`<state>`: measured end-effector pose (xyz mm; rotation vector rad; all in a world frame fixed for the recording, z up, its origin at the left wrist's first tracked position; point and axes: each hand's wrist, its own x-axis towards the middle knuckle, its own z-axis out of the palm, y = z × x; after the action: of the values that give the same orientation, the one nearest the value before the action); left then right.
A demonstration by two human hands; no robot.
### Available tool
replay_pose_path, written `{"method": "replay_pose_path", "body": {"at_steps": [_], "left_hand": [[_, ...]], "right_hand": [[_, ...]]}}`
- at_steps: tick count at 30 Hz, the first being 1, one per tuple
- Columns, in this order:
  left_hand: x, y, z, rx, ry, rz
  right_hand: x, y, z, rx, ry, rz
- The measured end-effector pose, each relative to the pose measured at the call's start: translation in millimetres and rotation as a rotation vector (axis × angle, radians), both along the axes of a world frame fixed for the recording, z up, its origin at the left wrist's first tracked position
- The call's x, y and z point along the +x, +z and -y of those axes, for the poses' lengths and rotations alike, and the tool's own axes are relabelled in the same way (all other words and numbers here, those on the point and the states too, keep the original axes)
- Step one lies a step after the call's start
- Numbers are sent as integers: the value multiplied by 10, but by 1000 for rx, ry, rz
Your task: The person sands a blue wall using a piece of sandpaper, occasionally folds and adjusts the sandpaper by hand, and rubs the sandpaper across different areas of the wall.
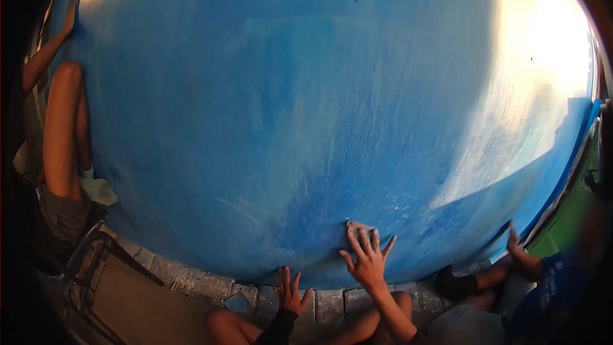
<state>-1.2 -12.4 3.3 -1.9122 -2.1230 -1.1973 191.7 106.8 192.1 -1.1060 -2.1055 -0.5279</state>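
A big curved blue surface (268,108) fills most of the head view, with paler streaks and small white flecks low down. My right hand (367,257) presses a small, thin, brownish piece (361,225) flat against it, fingertips on the piece. Lower and to the left, my left hand (290,292) has its fingers spread near the bottom edge of the blue surface, holding nothing. A dark sleeve covers the left forearm. Bare knees show below both hands.
One person's arm (48,57) and bent leg (62,128) are at the left; another person's hand (514,243) touches the surface at the right. A metal-framed chair (121,259) stands lower left. Paving blocks (329,306) run below, with a small grey square (237,301).
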Motion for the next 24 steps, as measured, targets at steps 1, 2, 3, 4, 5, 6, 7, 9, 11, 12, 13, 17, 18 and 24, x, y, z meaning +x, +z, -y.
{"method": "replay_pose_path", "body": {"at_steps": [1,2,3,4,5,6,7,9,11,12,13,17,18,24], "left_hand": [[29,11,-55,16,-8,4],[57,-8,-63,26,6,13],[69,-32,-55,27,26,22],[72,-40,-76,24,30,26],[79,-44,-107,51,21,24],[81,-47,-109,74,4,22],[58,-40,-110,65,-7,26],[77,-53,-104,107,0,65],[116,-76,-114,132,10,63],[80,-80,-142,194,0,26],[65,-88,-116,197,-6,25],[91,-71,-144,98,48,21],[67,-104,-81,26,61,0],[91,-53,-80,-150,112,-69]], "right_hand": [[54,281,-69,42,-16,-42],[79,620,-130,85,-24,-81],[50,1074,-168,114,-14,-208],[29,1458,-252,194,-17,-262],[-7,1849,-301,251,-17,-278],[-34,2183,-322,305,-24,-294],[-94,2480,-326,327,-20,-301],[-211,2604,-327,338,-12,-280],[-359,2426,-284,379,27,-338],[-381,2117,-244,322,10,-320],[-409,1691,-172,224,5,-306],[-394,-76,102,-24,15,-238],[-389,-23,107,-45,16,-207],[-357,2207,-139,237,50,-310]]}}
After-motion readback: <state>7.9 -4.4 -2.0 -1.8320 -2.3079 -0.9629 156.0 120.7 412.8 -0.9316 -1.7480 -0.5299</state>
